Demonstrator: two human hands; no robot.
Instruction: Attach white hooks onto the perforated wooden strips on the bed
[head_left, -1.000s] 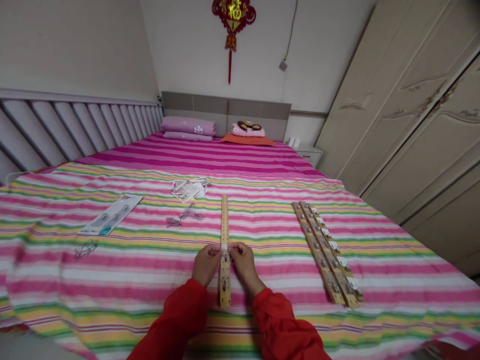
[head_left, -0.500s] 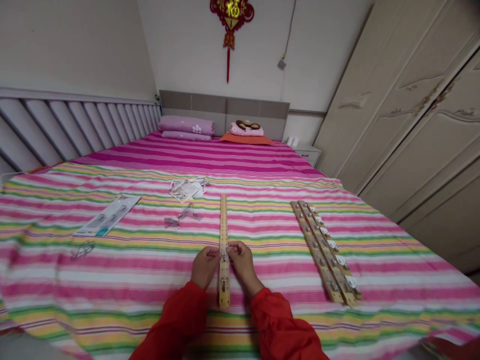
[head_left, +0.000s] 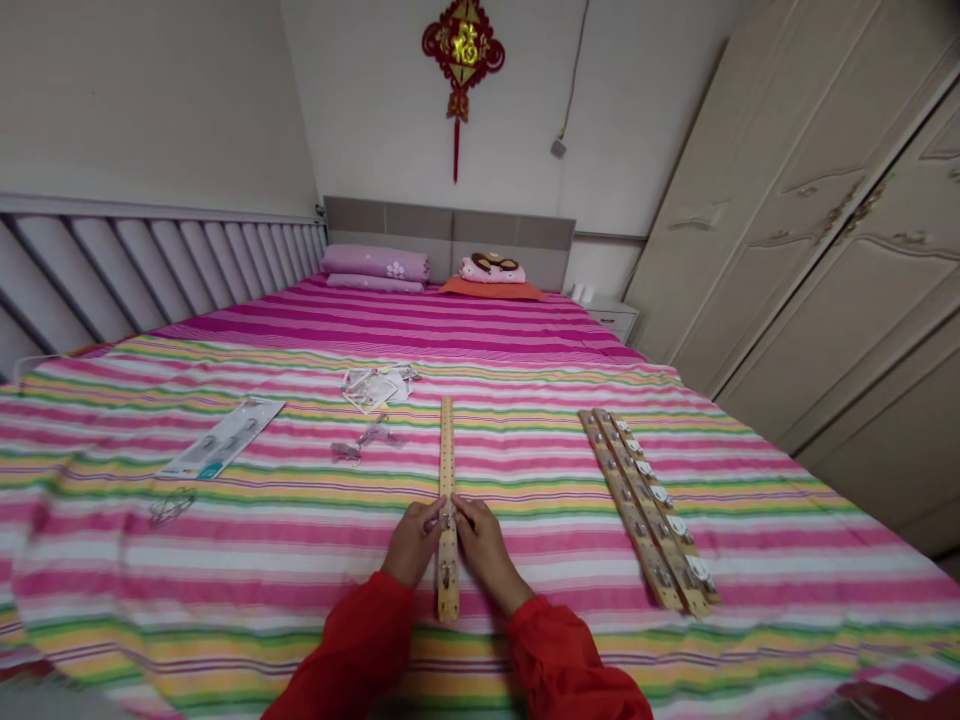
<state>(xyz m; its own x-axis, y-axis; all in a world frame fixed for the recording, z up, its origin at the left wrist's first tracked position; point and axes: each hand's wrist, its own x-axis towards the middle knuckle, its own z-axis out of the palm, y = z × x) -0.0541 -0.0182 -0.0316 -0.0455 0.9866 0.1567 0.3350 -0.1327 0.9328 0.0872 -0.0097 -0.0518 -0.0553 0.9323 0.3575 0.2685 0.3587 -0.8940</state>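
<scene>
While the wood strip [head_left: 447,450] lies flat on the striped bed [head_left: 225,560], pointing away from the person, both hands meet over it near its close end. The left hand [head_left: 412,540] and the right hand [head_left: 484,545] each pinch a small metal hook [head_left: 448,520] with their fingertips, one hand on each side, right on top of the strip. A second hook [head_left: 447,575] sits on the strip just below, between the wrists. Two more strips [head_left: 645,505] with hooks lie side by side off to the right. Loose hooks [head_left: 360,440], packets [head_left: 373,385] and a card [head_left: 221,440] lie to the left.
</scene>
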